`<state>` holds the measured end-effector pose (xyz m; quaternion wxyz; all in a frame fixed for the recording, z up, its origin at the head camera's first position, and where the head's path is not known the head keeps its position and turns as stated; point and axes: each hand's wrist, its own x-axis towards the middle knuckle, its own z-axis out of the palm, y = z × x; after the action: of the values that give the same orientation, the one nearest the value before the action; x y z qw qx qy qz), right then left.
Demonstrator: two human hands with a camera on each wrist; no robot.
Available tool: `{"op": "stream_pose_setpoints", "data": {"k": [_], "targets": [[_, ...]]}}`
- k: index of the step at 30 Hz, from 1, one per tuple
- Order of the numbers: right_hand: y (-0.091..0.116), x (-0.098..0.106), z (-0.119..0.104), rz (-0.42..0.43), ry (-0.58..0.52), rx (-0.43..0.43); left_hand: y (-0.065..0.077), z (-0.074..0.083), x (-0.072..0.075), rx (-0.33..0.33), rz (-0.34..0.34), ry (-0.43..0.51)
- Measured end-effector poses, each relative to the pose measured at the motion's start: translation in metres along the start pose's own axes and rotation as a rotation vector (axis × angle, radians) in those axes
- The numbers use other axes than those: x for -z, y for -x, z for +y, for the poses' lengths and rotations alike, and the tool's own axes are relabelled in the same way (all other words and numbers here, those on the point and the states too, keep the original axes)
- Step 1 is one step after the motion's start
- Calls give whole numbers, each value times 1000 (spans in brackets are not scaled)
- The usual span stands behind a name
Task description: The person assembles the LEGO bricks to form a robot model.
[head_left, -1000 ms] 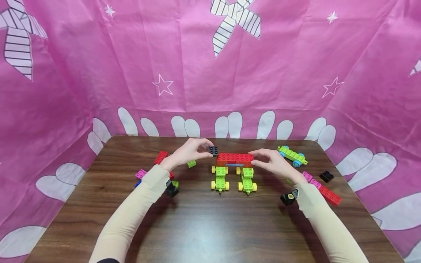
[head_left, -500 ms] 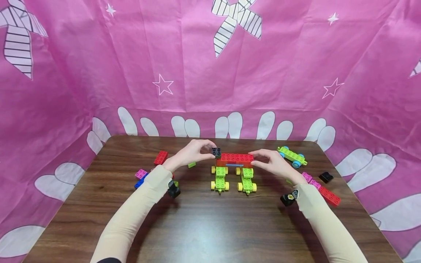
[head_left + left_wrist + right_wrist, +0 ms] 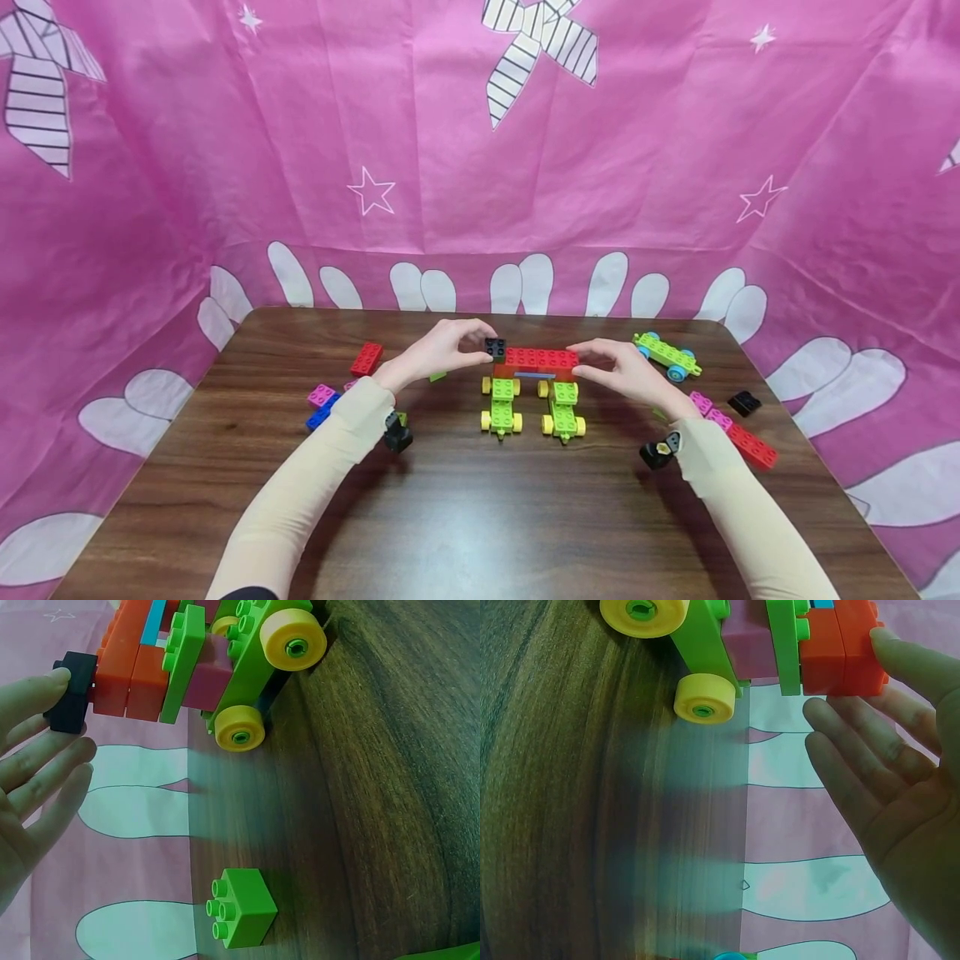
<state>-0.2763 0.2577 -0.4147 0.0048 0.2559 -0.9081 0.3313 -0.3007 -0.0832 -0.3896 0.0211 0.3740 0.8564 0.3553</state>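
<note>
Between thumb and fingers my left hand [image 3: 444, 348] pinches a black 2x2 brick [image 3: 495, 349]. That brick sits over the left end of the red brick beam [image 3: 538, 360], right at its studs in the left wrist view. My right hand [image 3: 615, 363] pinches the beam's right end, thumb and index finger on the red brick [image 3: 859, 649]. The beam bridges two green wheeled bases [image 3: 502, 412] with yellow wheels [image 3: 294, 640]. A pink brick [image 3: 208, 673] and a green one stand between base and beam. A small blue piece [image 3: 535, 375] shows below the beam's front.
Left on the wooden table [image 3: 465, 525] lie a red brick [image 3: 367, 359], a pink one [image 3: 322, 395], a blue one [image 3: 322, 413] and a green brick [image 3: 244, 909]. At right are a green base with blue wheels [image 3: 667, 357], a black brick [image 3: 744, 403], pink bricks and a red brick [image 3: 753, 447].
My left hand has moved slightly right, bringing the black brick from beside the beam's left end to over its left studs. My right hand stays at the right end.
</note>
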Motion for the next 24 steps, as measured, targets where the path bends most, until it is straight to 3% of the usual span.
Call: {"op": "stream_pose_setpoints", "data": {"k": [24], "targets": [[-1, 0, 0, -8, -8, -22, -2, 1, -3, -39, 50, -66]]}}
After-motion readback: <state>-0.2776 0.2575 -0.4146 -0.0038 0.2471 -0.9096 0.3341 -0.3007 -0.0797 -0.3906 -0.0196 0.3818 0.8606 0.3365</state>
